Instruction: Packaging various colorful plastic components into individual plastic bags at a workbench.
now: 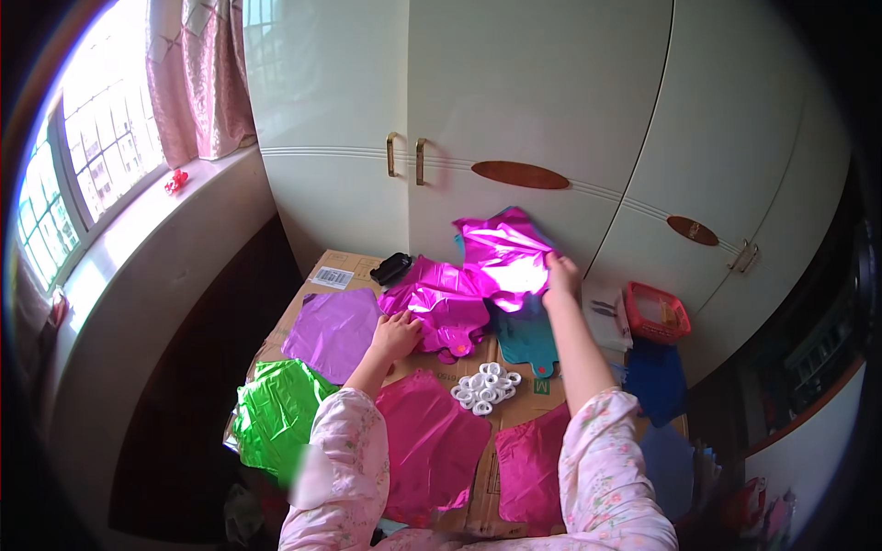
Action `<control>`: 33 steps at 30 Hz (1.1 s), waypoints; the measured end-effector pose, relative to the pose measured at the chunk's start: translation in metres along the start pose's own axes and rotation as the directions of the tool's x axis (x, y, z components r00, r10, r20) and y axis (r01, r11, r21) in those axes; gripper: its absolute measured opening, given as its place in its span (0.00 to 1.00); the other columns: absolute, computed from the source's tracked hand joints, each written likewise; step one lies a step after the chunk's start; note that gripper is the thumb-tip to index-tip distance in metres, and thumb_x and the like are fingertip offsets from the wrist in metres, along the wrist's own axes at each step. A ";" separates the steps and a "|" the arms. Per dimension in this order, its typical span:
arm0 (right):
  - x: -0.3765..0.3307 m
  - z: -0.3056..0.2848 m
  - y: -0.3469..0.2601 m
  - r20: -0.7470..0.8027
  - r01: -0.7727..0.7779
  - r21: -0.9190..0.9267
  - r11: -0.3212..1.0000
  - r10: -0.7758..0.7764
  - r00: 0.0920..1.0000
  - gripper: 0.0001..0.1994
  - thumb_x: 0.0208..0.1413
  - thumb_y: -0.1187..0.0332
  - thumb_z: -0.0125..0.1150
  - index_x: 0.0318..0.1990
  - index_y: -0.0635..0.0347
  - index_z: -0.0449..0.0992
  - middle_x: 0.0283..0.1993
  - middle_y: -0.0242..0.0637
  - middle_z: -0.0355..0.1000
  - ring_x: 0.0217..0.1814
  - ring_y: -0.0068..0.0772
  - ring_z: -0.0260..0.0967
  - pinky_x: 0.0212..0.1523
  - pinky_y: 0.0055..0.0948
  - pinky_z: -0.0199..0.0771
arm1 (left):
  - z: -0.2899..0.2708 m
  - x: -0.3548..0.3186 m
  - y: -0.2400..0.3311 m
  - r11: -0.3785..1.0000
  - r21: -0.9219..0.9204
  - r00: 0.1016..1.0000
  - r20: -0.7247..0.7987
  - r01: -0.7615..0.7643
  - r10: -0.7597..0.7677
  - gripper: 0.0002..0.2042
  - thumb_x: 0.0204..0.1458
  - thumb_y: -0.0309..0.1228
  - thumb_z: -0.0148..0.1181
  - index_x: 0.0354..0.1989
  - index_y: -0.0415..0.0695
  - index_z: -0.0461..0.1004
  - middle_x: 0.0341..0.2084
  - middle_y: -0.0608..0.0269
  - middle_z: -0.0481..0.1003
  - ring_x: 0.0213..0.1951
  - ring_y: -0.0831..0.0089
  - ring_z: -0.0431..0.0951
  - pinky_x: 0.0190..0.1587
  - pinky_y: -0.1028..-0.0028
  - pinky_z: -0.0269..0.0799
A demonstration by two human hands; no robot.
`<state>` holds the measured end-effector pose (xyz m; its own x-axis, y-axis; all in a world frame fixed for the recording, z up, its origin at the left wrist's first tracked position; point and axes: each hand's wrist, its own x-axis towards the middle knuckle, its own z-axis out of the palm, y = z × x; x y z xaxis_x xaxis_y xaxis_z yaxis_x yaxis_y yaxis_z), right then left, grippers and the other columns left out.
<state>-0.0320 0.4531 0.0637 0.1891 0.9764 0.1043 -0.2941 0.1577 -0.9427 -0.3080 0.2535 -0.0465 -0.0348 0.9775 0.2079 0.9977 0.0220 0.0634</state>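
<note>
My right hand (561, 275) grips the edge of a shiny magenta foil balloon (503, 257) and lifts it up off the cardboard surface (528, 404). My left hand (397, 332) rests on the lower flat part of the same magenta foil pile (439, 308), pressing it down. A teal foil balloon (528, 340) lies partly under the magenta one. A cluster of small white rings (487, 386) sits on the cardboard between my forearms.
Flat foil balloons lie around: purple (333, 332), green (276, 413), two pink ones (432, 445) (531, 468), blue (657, 378). A black object (390, 267) sits at the cardboard's far edge. A red basket (657, 312) stands at right. White wardrobe doors (533, 101) rise behind; a window sill (156, 211) runs along the left.
</note>
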 end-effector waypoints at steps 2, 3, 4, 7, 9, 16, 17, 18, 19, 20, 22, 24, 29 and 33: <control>0.023 -0.021 -0.024 -0.045 0.195 -0.112 0.974 -0.201 0.978 0.11 0.54 0.68 0.62 0.21 0.57 0.70 0.22 0.24 0.67 0.24 0.17 0.59 0.26 0.24 0.59 | 0.000 0.006 0.005 1.000 0.001 0.999 -0.020 -0.027 0.027 0.17 0.55 0.48 0.48 0.47 0.53 0.71 0.56 0.54 0.68 0.57 0.59 0.68 0.55 0.53 0.59; 0.016 -0.019 -0.041 -0.053 0.250 -0.110 0.962 -0.256 0.965 0.10 0.55 0.67 0.61 0.24 0.59 0.73 0.23 0.24 0.67 0.25 0.17 0.60 0.27 0.23 0.60 | 0.000 0.005 0.004 1.000 0.008 1.000 0.004 -0.013 0.013 0.17 0.55 0.48 0.48 0.47 0.53 0.71 0.56 0.54 0.68 0.57 0.59 0.68 0.55 0.52 0.59; 0.013 -0.016 -0.056 -0.043 0.328 -0.123 0.937 -0.335 0.941 0.09 0.56 0.67 0.60 0.27 0.61 0.74 0.24 0.25 0.68 0.25 0.17 0.60 0.28 0.23 0.61 | -0.003 0.005 0.006 1.000 0.014 1.000 0.021 -0.006 0.005 0.17 0.55 0.48 0.48 0.47 0.53 0.71 0.56 0.54 0.68 0.57 0.60 0.68 0.55 0.52 0.59; 0.004 -0.006 -0.084 -0.014 0.529 -0.220 0.819 -0.545 0.838 0.10 0.55 0.64 0.60 0.32 0.64 0.75 0.25 0.34 0.72 0.27 0.25 0.66 0.30 0.29 0.66 | -0.008 0.006 0.010 1.000 0.006 0.999 0.053 0.014 -0.015 0.18 0.55 0.48 0.48 0.49 0.53 0.70 0.57 0.55 0.66 0.59 0.61 0.66 0.56 0.51 0.58; -0.014 0.006 -0.097 0.081 0.658 -0.385 0.647 -0.686 0.723 0.10 0.54 0.64 0.59 0.34 0.63 0.76 0.28 0.44 0.74 0.30 0.39 0.73 0.33 0.36 0.69 | -0.013 0.006 0.011 0.999 -0.017 0.996 0.083 0.040 -0.039 0.19 0.55 0.48 0.48 0.50 0.53 0.69 0.59 0.55 0.64 0.61 0.62 0.63 0.57 0.50 0.57; -0.117 0.073 -0.075 0.626 0.965 -0.177 0.195 -0.735 0.263 0.09 0.52 0.76 0.52 0.40 0.53 0.69 0.37 0.41 0.73 0.37 0.47 0.73 0.34 0.41 0.74 | -0.039 -0.022 -0.015 0.976 -0.114 0.982 0.008 0.187 -0.187 0.22 0.55 0.47 0.50 0.56 0.52 0.67 0.63 0.57 0.59 0.66 0.63 0.54 0.62 0.46 0.50; -0.121 0.077 -0.057 0.686 0.988 -0.123 0.098 -0.710 0.156 0.11 0.51 0.78 0.52 0.41 0.52 0.68 0.38 0.40 0.72 0.36 0.46 0.73 0.35 0.40 0.75 | -0.056 -0.030 -0.021 0.976 -0.090 0.980 0.037 0.200 -0.198 0.23 0.54 0.47 0.51 0.57 0.52 0.66 0.63 0.58 0.60 0.66 0.63 0.54 0.62 0.46 0.49; -0.135 0.086 -0.046 0.705 0.998 -0.055 0.008 -0.708 0.045 0.09 0.50 0.77 0.52 0.38 0.52 0.69 0.36 0.39 0.71 0.36 0.44 0.73 0.34 0.37 0.75 | -0.067 -0.043 -0.033 0.968 -0.072 0.970 0.063 0.239 -0.234 0.22 0.53 0.46 0.53 0.56 0.52 0.68 0.62 0.60 0.61 0.66 0.63 0.55 0.62 0.45 0.50; -0.149 0.094 -0.038 0.712 0.996 0.014 -0.086 -0.698 -0.070 0.08 0.48 0.77 0.53 0.36 0.52 0.70 0.35 0.39 0.71 0.35 0.42 0.73 0.34 0.35 0.75 | -0.077 -0.055 -0.045 0.962 -0.063 0.962 0.090 0.265 -0.259 0.22 0.52 0.45 0.54 0.54 0.52 0.69 0.60 0.60 0.63 0.65 0.63 0.56 0.61 0.45 0.51; -0.164 0.102 -0.026 0.750 0.993 0.091 -0.079 -0.650 -0.121 0.05 0.47 0.75 0.54 0.32 0.53 0.70 0.33 0.38 0.70 0.34 0.40 0.73 0.34 0.33 0.75 | -0.081 -0.070 -0.058 0.956 -0.047 0.951 0.130 0.290 -0.282 0.22 0.52 0.46 0.55 0.54 0.52 0.70 0.59 0.60 0.64 0.64 0.62 0.57 0.61 0.44 0.51; -0.192 0.118 0.009 0.750 0.963 0.262 -0.064 -0.615 -0.245 0.01 0.44 0.72 0.55 0.25 0.54 0.71 0.29 0.34 0.69 0.32 0.34 0.72 0.33 0.31 0.74 | -0.092 -0.097 -0.075 0.930 0.012 0.909 0.207 0.367 -0.361 0.23 0.51 0.47 0.56 0.54 0.53 0.70 0.57 0.60 0.65 0.64 0.59 0.58 0.60 0.43 0.52; -0.214 0.124 0.048 0.745 0.924 0.379 -0.045 -0.577 -0.334 0.03 0.42 0.70 0.55 0.21 0.53 0.71 0.27 0.31 0.67 0.31 0.31 0.71 0.33 0.29 0.74 | -0.096 -0.114 -0.080 0.892 0.088 0.846 0.289 0.443 -0.448 0.24 0.50 0.48 0.57 0.55 0.53 0.69 0.57 0.60 0.65 0.63 0.56 0.59 0.59 0.42 0.52; -0.267 0.130 0.111 0.855 0.921 0.383 0.068 -0.403 -0.325 0.05 0.44 0.70 0.56 0.19 0.54 0.70 0.26 0.30 0.67 0.32 0.30 0.73 0.34 0.27 0.74 | -0.075 -0.153 -0.106 0.870 -0.023 0.847 0.245 0.492 -0.473 0.29 0.49 0.50 0.57 0.59 0.54 0.65 0.62 0.59 0.60 0.65 0.53 0.56 0.57 0.36 0.53; -0.281 0.134 0.125 0.917 0.949 0.305 0.082 -0.294 -0.269 0.05 0.43 0.68 0.56 0.20 0.54 0.71 0.28 0.30 0.68 0.32 0.30 0.73 0.34 0.29 0.74 | -0.068 -0.158 -0.111 0.878 -0.108 0.870 0.233 0.467 -0.434 0.28 0.49 0.48 0.57 0.58 0.52 0.65 0.63 0.59 0.59 0.66 0.54 0.52 0.56 0.34 0.52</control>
<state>-0.2471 0.2177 -0.0413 -0.8237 -0.1739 0.5398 -0.1305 0.9844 0.1180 -0.4171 0.0827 -0.0204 -0.4501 0.8899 -0.0744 0.8534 0.4531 0.2578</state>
